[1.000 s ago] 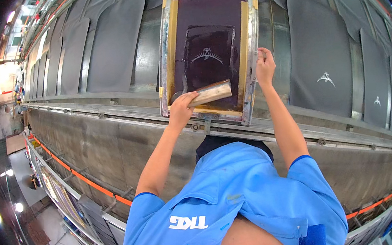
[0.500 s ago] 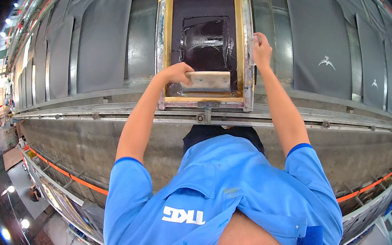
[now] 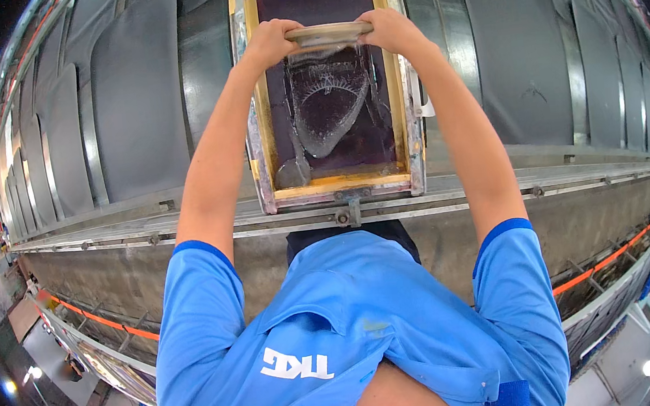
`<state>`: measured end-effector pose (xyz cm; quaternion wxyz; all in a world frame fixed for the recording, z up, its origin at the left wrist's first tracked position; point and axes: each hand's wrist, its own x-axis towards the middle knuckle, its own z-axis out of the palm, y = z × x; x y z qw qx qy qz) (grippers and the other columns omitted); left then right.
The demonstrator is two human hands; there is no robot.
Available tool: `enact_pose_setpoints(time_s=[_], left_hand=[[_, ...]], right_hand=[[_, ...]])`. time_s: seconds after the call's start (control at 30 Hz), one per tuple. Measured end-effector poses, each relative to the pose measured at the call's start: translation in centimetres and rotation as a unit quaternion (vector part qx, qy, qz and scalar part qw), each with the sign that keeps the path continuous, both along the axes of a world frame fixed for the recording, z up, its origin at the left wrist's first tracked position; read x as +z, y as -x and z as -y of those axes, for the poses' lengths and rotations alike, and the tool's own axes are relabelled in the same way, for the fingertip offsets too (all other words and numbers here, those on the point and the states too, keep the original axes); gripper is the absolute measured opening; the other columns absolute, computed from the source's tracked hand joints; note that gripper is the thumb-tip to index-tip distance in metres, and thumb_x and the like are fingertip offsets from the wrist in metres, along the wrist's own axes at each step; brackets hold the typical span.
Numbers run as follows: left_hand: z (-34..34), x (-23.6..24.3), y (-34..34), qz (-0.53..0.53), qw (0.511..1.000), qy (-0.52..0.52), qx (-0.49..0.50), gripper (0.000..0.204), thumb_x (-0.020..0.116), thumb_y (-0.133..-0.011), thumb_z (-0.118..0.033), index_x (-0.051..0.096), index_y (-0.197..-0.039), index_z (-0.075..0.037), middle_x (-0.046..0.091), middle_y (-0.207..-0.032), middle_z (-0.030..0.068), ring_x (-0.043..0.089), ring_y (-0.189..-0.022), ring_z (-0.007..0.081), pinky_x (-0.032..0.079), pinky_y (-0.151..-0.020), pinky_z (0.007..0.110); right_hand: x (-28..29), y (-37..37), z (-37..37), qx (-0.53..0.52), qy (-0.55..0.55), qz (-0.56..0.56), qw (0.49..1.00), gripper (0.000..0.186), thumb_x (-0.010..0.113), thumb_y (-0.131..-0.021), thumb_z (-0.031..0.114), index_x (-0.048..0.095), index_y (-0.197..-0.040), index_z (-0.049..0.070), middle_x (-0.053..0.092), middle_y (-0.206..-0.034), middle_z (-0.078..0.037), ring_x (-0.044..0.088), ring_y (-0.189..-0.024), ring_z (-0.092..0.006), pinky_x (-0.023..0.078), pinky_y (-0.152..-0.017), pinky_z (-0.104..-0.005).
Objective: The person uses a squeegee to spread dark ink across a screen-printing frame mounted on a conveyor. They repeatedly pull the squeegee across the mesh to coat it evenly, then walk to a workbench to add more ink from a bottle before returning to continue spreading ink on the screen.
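A screen-printing frame (image 3: 415,154) lies on the long bench in front of me, its dark mesh (image 3: 357,132) streaked with wet ink around a pale arched design. Across the upper part of the mesh is a pale squeegee (image 3: 327,33). My left hand (image 3: 272,42) grips its left end, and my right hand (image 3: 386,32) grips the other end, both with fingers curled round it. Some fingertips are hidden behind the squeegee.
Grey sheets (image 3: 135,96) line the bench on both sides, with metal strips between them. A metal rail (image 3: 576,184) runs along the near edge. An orange strip (image 3: 604,261) runs lower on both sides, beside racks and an aisle with lights.
The squeegee has moved from the bottom of the screen up to its top. My right hand has left the frame's right side and taken hold of the squeegee alongside my left.
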<state>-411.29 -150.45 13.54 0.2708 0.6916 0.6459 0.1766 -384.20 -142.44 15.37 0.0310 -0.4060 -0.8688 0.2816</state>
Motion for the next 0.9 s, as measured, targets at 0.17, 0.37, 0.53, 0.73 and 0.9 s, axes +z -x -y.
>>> enact_pose_setpoints(time_s=[0.17, 0.37, 0.53, 0.73, 0.9], left_hand=[[8.4, -3.2, -4.3, -0.023, 0.989, -0.134, 0.052, 0.037, 0.064, -0.072, 0.003, 0.076, -0.104, -0.011, 0.073, -0.108, 0.0121, 0.068, -0.103, 0.0316, 0.053, -0.092, 0.041], [21.8, -1.2, -8.9, -0.048, 0.990, -0.129, 0.032, 0.042, 0.066, -0.069, 0.007, 0.073, -0.107, -0.009, 0.073, -0.112, 0.0069, 0.068, -0.107, 0.0253, 0.052, -0.095, 0.040], [19.0, -1.1, -6.7, -0.003, 0.994, -0.103, 0.027, 0.045, 0.071, -0.069, 0.005, 0.073, -0.111, -0.012, 0.072, -0.114, 0.0080, 0.067, -0.108, 0.0264, 0.053, -0.096, 0.039], [1.9, 1.1, -0.8, -0.041, 0.996, -0.070, 0.044, 0.037, 0.068, -0.073, -0.009, 0.077, -0.108, -0.017, 0.073, -0.098, 0.0140, 0.069, -0.090, 0.0347, 0.056, -0.083, 0.040], [0.2, -1.2, -1.2, -0.078, 0.994, -0.057, 0.058, 0.041, 0.073, -0.072, -0.007, 0.076, -0.111, -0.020, 0.073, -0.097, 0.0137, 0.070, -0.090, 0.0309, 0.055, -0.081, 0.040]], right_hand=[[-6.5, -2.5, 8.5, -0.034, -0.112, -0.133, 0.984, 0.040, 0.067, -0.074, 0.001, 0.069, -0.114, 0.004, 0.066, -0.120, -0.016, 0.060, -0.115, -0.0348, 0.049, -0.100, -0.0417], [-3.2, -6.5, 22.1, -0.046, -0.019, -0.111, 0.993, 0.053, 0.068, -0.070, -0.006, 0.066, -0.121, 0.006, 0.065, -0.125, -0.013, 0.059, -0.119, -0.0309, 0.048, -0.103, -0.0398], [-2.3, -6.2, 18.3, -0.035, -0.009, -0.122, 0.992, 0.051, 0.069, -0.073, -0.003, 0.065, -0.122, 0.009, 0.065, -0.123, -0.012, 0.062, -0.115, -0.0324, 0.050, -0.100, -0.0405], [-1.3, -0.5, 0.2, 0.008, -0.039, -0.098, 0.994, 0.029, 0.070, -0.079, 0.013, 0.073, -0.108, 0.007, 0.070, -0.102, -0.018, 0.065, -0.101, -0.0369, 0.051, -0.091, -0.0451], [-3.8, -0.2, -0.6, -0.024, -0.068, -0.118, 0.990, 0.034, 0.071, -0.077, 0.012, 0.073, -0.111, 0.009, 0.070, -0.106, -0.016, 0.065, -0.100, -0.0366, 0.052, -0.091, -0.0437]])
